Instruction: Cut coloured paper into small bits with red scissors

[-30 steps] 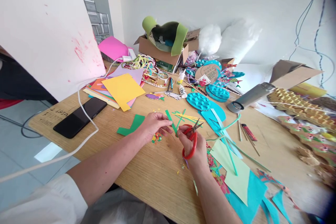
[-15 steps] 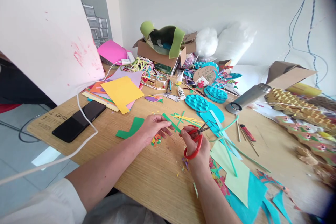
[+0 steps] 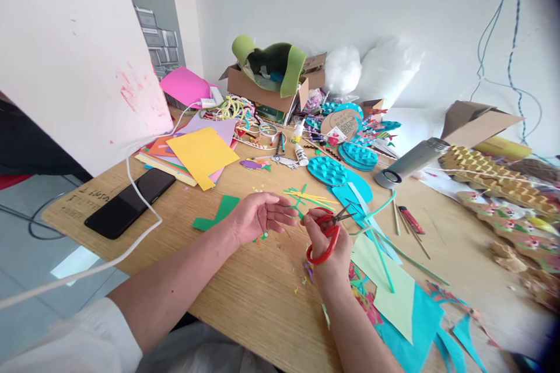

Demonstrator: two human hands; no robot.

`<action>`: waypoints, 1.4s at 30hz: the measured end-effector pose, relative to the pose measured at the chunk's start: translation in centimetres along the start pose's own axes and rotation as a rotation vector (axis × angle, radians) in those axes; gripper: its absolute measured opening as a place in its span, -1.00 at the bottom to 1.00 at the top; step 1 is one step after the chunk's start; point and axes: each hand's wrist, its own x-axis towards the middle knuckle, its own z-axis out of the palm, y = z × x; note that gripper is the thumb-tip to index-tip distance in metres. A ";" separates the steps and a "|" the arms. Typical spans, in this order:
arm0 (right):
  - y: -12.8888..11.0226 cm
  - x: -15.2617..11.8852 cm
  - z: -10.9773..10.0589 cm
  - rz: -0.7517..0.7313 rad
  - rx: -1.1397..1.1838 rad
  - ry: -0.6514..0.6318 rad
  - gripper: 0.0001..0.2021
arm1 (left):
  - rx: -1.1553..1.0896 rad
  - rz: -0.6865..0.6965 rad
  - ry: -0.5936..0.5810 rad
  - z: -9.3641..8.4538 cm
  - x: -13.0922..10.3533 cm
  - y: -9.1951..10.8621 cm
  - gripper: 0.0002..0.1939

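Grainy wooden tabletop (image 3: 245,303); left hand (image 3: 263,217) loosely spread, right hand (image 3: 335,267) gripping red-looped scissors (image 3: 336,219), perhaps pinching green paper (image 3: 300,215).

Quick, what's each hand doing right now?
Left hand: open, fingers loosely curled, holding nothing visible.
Right hand: closed, holding the red scissors.

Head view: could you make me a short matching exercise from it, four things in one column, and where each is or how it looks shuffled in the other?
Column one:
1. Scissors
2. Phone
3. Yellow sheet
4. Left hand

Column two:
A. Lying on top of other coloured paper
B. Open, with the palm showing
C. Held in the right hand
D. Crossed by a white cable

Right pairs: 1-C, 2-D, 3-A, 4-B.
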 end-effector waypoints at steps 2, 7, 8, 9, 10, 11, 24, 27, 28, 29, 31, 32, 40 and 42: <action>0.0 0.0 0.0 -0.010 0.011 0.013 -0.69 | -0.051 -0.050 -0.042 -0.1 0.0 0.0 -0.79; -0.3 0.0 0.1 -0.061 0.063 0.086 -0.72 | 0.042 0.048 0.004 0.1 -0.2 0.0 -0.88; -0.4 0.0 0.1 -0.066 0.055 0.105 -0.73 | 0.076 0.080 0.018 0.1 -0.2 0.0 -0.86; -0.5 0.0 0.0 -0.065 0.046 0.119 -0.73 | 0.108 0.108 0.034 0.2 -0.2 -0.1 -0.81; -0.6 0.0 0.0 -0.059 0.042 0.119 -0.73 | 0.136 0.132 0.058 0.3 -0.2 -0.1 -0.77; -0.7 0.0 0.0 -0.054 0.041 0.102 -0.72 | 0.161 0.154 0.090 0.3 -0.2 -0.1 -0.72; 0.0 -0.4 0.5 -0.036 -0.041 -0.225 -0.76 | 0.355 0.237 0.243 0.3 0.5 -1.5 -0.60; 0.1 -0.2 0.5 -0.017 -0.093 -0.201 -0.78 | 0.368 0.233 0.245 0.3 0.6 -1.6 -0.65; 0.1 -0.2 0.5 -0.013 -0.104 -0.193 -0.78 | 0.381 0.228 0.250 0.3 0.6 -1.6 -0.67; 0.1 -0.2 0.5 -0.010 -0.115 -0.185 -0.77 | 0.395 0.222 0.252 0.3 0.7 -1.6 -0.70; -0.2 -0.2 0.4 -0.006 -0.144 -0.182 -0.74 | 0.410 0.210 0.255 0.2 0.7 -1.5 -0.74; -0.4 -0.3 0.4 0.000 -0.158 -0.191 -0.72 | 0.405 0.213 0.258 0.2 0.7 -1.4 -0.76; -1.1 -1.3 0.5 0.113 -0.085 -0.439 -0.45 | 0.235 0.238 0.294 0.3 0.2 -0.3 -0.81; -1.0 -1.5 0.6 0.122 -0.158 -0.506 -0.45 | 0.196 0.235 0.302 0.4 0.2 -0.1 -0.82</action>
